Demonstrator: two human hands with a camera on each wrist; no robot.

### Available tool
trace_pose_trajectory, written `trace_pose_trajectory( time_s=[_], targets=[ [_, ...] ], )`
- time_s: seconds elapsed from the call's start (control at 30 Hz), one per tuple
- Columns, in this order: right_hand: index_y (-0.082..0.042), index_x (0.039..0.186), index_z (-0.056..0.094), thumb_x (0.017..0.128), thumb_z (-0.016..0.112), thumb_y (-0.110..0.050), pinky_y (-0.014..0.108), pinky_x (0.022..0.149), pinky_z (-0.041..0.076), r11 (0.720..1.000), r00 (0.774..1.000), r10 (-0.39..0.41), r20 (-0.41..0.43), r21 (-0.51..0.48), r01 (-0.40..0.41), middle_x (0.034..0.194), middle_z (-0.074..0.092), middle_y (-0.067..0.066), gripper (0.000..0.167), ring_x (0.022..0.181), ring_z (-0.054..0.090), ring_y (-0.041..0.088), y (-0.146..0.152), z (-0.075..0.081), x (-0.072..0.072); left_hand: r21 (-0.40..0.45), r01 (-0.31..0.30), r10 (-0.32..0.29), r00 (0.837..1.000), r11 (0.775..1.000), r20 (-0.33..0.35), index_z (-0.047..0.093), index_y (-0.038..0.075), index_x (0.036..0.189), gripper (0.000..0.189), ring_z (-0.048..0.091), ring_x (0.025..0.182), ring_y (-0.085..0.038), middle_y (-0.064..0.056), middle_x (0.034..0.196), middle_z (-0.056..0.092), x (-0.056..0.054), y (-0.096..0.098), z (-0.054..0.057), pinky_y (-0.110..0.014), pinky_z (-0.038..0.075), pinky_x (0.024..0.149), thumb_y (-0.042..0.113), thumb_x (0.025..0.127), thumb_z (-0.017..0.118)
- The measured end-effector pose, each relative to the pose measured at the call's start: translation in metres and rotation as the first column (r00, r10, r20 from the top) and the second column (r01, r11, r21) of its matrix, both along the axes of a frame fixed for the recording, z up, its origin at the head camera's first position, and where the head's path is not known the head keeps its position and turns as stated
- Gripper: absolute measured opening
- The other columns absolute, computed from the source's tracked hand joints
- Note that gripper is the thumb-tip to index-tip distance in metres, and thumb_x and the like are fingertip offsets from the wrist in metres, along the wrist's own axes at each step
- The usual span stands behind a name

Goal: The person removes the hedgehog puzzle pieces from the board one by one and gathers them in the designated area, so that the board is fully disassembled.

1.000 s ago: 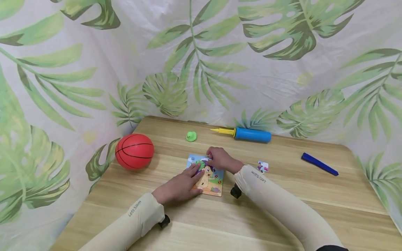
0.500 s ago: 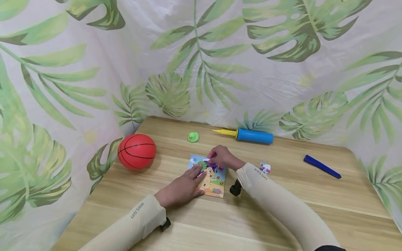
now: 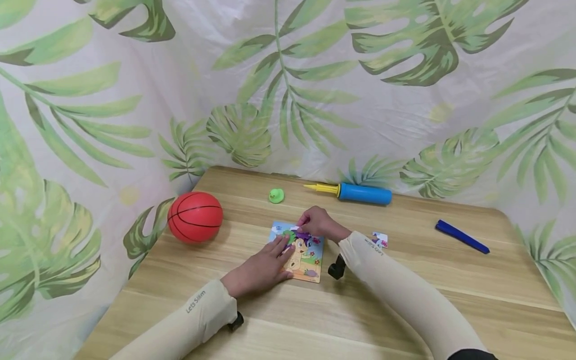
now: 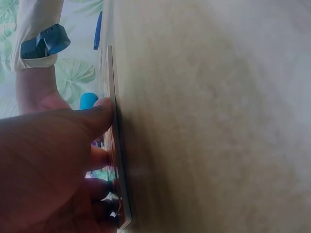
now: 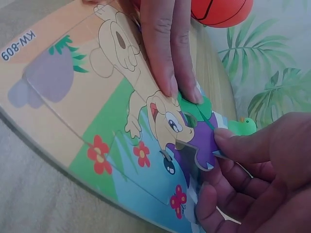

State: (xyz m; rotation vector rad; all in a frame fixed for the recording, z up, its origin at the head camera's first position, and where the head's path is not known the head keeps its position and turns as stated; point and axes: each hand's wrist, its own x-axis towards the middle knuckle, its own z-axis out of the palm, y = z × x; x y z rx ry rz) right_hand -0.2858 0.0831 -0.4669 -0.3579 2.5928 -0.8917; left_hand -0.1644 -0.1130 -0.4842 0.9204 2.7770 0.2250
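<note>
A flat cartoon jigsaw puzzle (image 3: 310, 257) lies on the wooden table, marked KW-809 at one corner. My left hand (image 3: 261, 267) rests on its left part, fingers laid out across the picture; the left wrist view shows the thumb (image 4: 104, 116) at the board's edge. Between thumb and fingers my right hand (image 3: 318, 224) pinches a purple puzzle piece (image 5: 206, 145) at the puzzle's upper part. In the right wrist view that piece sits tilted, one edge raised above the board. A second loose piece (image 3: 380, 240) lies to the right, partly behind the right sleeve.
A red ball (image 3: 195, 217) with black lines stands at the left edge. Behind the puzzle are a green rubber duck (image 3: 276, 195) and a blue and yellow hand pump (image 3: 364, 194). A dark blue stick-like object (image 3: 462, 236) lies at the right. Leaf-print cloth hangs behind the table.
My right hand, still pinching the purple piece, has shifted slightly up, and its sleeve now covers part of the loose piece's edge. The left hand stays on the puzzle.
</note>
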Motion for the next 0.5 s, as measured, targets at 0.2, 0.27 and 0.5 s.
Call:
trace_pose_trajectory(
  time_s=[0.2, 0.27, 0.5],
  targets=[
    [-0.01, 0.093, 0.076, 0.09, 0.074, -0.014, 0.028, 0.078, 0.053, 1.0, 0.999, 0.008, -0.034, 0.008, -0.008, 0.09, 0.073, 0.003, 0.005, 0.081, 0.061, 0.014, -0.0018, 0.0043, 0.0019, 0.013, -0.002, 0.002, 1.0, 1.0, -0.009, 0.031, 0.007, 0.157, 0.069, 0.015, 0.157, -0.034, -0.016, 0.169, 0.015, -0.0002, -0.001, -0.0012, -0.047, 0.024, 0.126, 0.05, 0.104, 0.045],
    [-0.01, 0.092, 0.076, 0.09, 0.074, -0.013, 0.027, 0.077, 0.052, 1.0, 0.999, 0.01, -0.048, 0.012, -0.01, 0.088, 0.073, 0.003, 0.005, 0.079, 0.061, 0.014, -0.0022, 0.0051, 0.0032, 0.02, -0.001, 0.002, 1.0, 1.0, -0.01, 0.031, 0.006, 0.157, 0.069, 0.015, 0.157, -0.035, -0.016, 0.169, 0.015, -0.0001, -0.0009, -0.0013, -0.047, 0.024, 0.126, 0.048, 0.105, 0.045],
    [-0.011, 0.091, 0.076, 0.091, 0.073, -0.016, 0.026, 0.073, 0.051, 0.999, 0.998, 0.007, -0.069, 0.033, -0.005, 0.086, 0.072, 0.002, 0.006, 0.078, 0.06, 0.014, -0.0013, 0.003, 0.0069, 0.025, -0.004, 0.004, 1.0, 1.0, 0.007, 0.031, 0.007, 0.157, 0.069, 0.015, 0.157, -0.034, -0.016, 0.169, 0.015, 0.0016, -0.0015, -0.0018, -0.047, 0.024, 0.127, 0.048, 0.104, 0.046]
  ],
)
